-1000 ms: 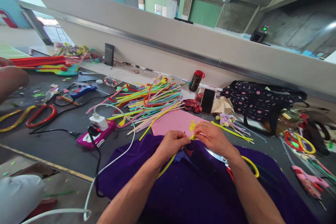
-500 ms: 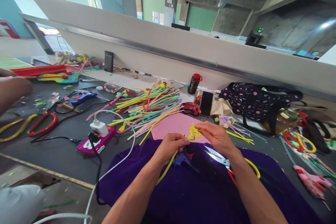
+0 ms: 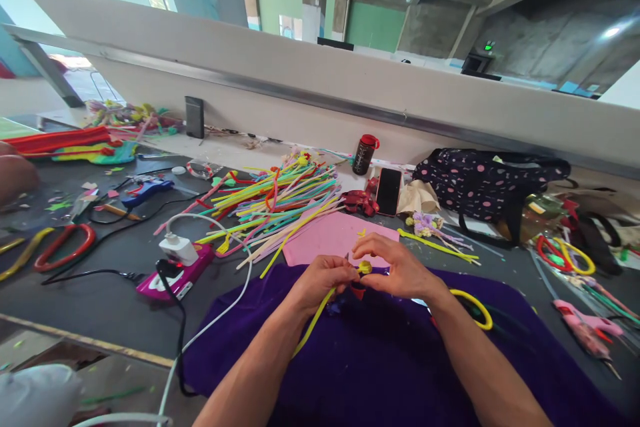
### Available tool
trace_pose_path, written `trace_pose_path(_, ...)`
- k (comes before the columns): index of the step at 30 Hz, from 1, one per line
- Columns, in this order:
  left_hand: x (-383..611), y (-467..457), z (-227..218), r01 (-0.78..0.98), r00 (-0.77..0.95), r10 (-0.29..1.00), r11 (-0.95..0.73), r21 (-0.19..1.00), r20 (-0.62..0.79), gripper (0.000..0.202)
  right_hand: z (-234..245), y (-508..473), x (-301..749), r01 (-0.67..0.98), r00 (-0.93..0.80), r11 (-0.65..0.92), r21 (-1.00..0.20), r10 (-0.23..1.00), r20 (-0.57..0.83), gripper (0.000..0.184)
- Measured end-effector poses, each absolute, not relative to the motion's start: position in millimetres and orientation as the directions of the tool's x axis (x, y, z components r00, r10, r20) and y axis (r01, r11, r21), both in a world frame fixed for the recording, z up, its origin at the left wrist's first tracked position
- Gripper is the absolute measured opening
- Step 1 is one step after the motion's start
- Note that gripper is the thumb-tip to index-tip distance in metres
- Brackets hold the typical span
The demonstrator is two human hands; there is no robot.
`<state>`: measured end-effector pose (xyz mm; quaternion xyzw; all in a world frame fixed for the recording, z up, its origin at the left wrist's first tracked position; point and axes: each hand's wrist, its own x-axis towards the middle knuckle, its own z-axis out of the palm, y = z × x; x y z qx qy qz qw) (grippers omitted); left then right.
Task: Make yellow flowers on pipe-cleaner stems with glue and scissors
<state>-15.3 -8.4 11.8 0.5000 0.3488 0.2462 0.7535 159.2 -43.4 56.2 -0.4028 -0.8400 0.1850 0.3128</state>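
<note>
My left hand is closed, pinching a yellow fuzzy craft stem that trails down over my forearm. At its top, by the fingertips, sits a small rounded yellow flower head. My right hand curves around that head from the right, fingers apart, the thumb close below it; whether it touches is unclear. Under my hands, a blue and red object lies mostly hidden on the dark purple cloth. Scissors rest by my right forearm, which covers most of them.
A pile of coloured craft stems lies beyond a pink sheet. Left are a purple power strip with cables and red-handled scissors. A phone, bottle, bag and pink glue gun lie around. Another person's hand shows far left.
My right hand has come down and left, from above the yellow flower head to around it. The loose yellow petals now look gathered into a compact shape. The view has shifted slightly right.
</note>
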Motion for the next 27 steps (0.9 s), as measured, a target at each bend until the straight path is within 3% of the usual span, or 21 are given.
trace_pose_path(20, -15.1, -6.4, 6.8, -0.105, 0.632, 0.734, 0.398, 0.912, -0.248, 0.015, 47.6, -39.2, 156.7, 0.544, -0.482, 0.634, -0.549, 0.772, 0.414, 0.016)
trace_pose_path(27, -14.3, -7.5, 6.4, -0.116, 0.587, 0.774, 0.369, 0.922, -0.236, 0.018, 51.4, -40.6, 158.2, 0.474, -0.421, 0.595, -0.649, 0.800, 0.427, 0.039)
